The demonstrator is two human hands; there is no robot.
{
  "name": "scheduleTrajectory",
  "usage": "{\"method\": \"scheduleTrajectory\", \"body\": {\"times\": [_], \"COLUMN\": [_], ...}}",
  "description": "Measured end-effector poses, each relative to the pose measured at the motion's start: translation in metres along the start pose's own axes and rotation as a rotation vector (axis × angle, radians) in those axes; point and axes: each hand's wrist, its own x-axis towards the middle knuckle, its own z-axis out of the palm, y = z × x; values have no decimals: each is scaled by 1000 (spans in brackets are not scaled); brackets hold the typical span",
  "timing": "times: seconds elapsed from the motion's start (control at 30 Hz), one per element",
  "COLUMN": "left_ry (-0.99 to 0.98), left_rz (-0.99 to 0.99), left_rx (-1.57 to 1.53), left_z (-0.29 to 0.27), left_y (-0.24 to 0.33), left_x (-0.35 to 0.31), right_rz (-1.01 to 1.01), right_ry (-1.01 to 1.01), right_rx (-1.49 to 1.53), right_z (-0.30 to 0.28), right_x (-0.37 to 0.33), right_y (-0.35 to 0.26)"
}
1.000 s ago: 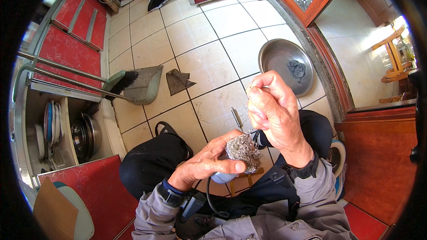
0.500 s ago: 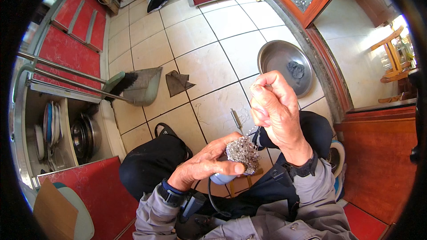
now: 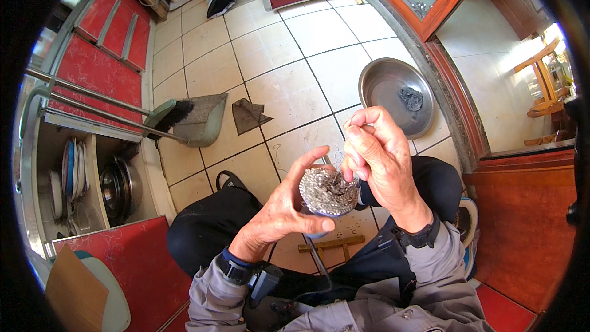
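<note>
My left hand point(image 3: 270, 212) is wrapped around a steel wool scourer point(image 3: 326, 192) set on a round blue base point(image 3: 316, 235), with the wire side up. A thin dark rod or cord runs down from beneath it toward my lap. At the scourer's right edge, my right hand point(image 3: 387, 160) is closed, thumb and forefinger pinched together. Its lower fingertips touch or nearly touch the wire. Whatever the pinch holds is too fine to make out. Part of the base is hidden by my left thumb.
A steel basin point(image 3: 373, 86) with a grey steel wool pad point(image 3: 410, 98) stands ahead right. Ahead left lie a dark cloth point(image 3: 249, 117) and a dustpan point(image 3: 209, 124) with a broom point(image 3: 175, 118). A small wooden frame point(image 3: 332, 243) is between my legs; open cupboards point(image 3: 92, 178) are at left.
The scourer has tilted so its round face turns upward, and my left fingers have opened wider around it. My right hand has come down slightly, with its fingers now at the wire.
</note>
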Motion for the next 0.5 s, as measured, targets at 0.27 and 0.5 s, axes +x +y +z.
{"method": "scheduleTrajectory", "body": {"times": [0.27, 0.5], "left_ry": [57, 159], "left_rz": [-40, 94], "left_rx": [-42, -49], "left_z": [0, 2], "left_y": [1, -8], "left_x": [4, 7], "right_rz": [-1, 3], "right_ry": [73, 96], "right_rx": [-7, -14], "right_z": [-2, -4], "right_x": [1, 0], "right_y": [3, 6]}}
